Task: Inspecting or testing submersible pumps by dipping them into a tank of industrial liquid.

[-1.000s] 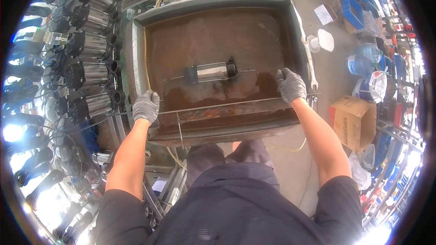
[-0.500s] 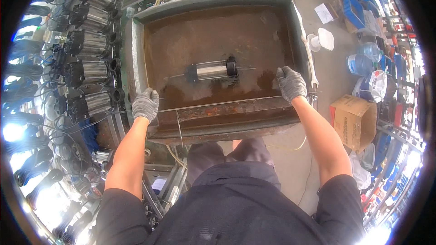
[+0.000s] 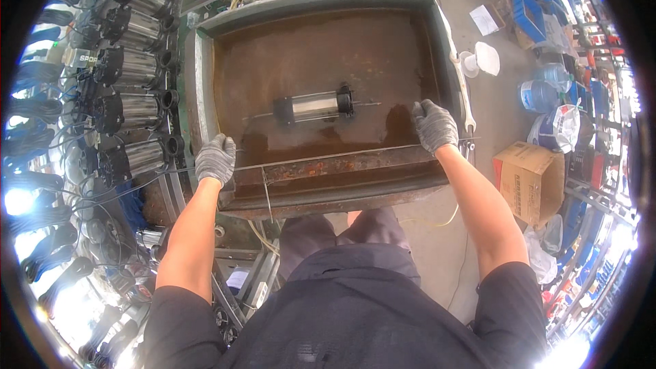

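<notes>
A metal tank [image 3: 203, 82] of brown liquid lies in front of me. In its middle, a motor-like silver cylinder [image 3: 316, 106] with black ends and a thin shaft at each end lies in the liquid, partly submerged. My left hand [image 3: 216, 158], in a grey knit glove, rests at the near left corner of the tank, fingers curled. Near the right wall, my right hand [image 3: 435, 128], gloved alike, has its fingers bent over the tank's near right part. What lies under either palm is hidden. Neither hand touches the cylinder. A rusty crossbar [image 3: 335, 165] runs between them.
A wrench [image 3: 467, 113] lies along the tank's right rim. Silver cylinders [image 3: 140, 111] with black ends and coiled cables are stacked at left. At right are a cardboard box [image 3: 529, 181], a water jug [image 3: 540, 96], a white stool-like object [image 3: 480, 60] and blue bins [image 3: 527, 14].
The whole view has shifted slightly, so the tank appears a little further left. My hands keep their places at the tank, and the cylinder stays in the liquid.
</notes>
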Motion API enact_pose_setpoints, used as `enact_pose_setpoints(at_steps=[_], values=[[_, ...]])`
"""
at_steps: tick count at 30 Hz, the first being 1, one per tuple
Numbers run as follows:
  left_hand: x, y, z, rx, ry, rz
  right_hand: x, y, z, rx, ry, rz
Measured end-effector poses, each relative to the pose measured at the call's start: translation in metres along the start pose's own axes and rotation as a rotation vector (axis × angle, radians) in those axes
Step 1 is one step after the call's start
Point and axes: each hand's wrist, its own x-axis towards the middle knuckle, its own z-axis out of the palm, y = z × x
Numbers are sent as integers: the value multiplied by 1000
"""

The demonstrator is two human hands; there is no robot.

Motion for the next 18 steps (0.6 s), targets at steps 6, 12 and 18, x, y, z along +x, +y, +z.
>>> enact_pose_setpoints(at_steps=[6,12,18], values=[[0,0,-1,7,-5,-13,0,1,1,5,6,-7],[0,3,-3,20,-11,-14,0,0,0,-16,-2,-7],[-1,2,-4,-15,-42,-37,0,0,0,21,13,-21]])
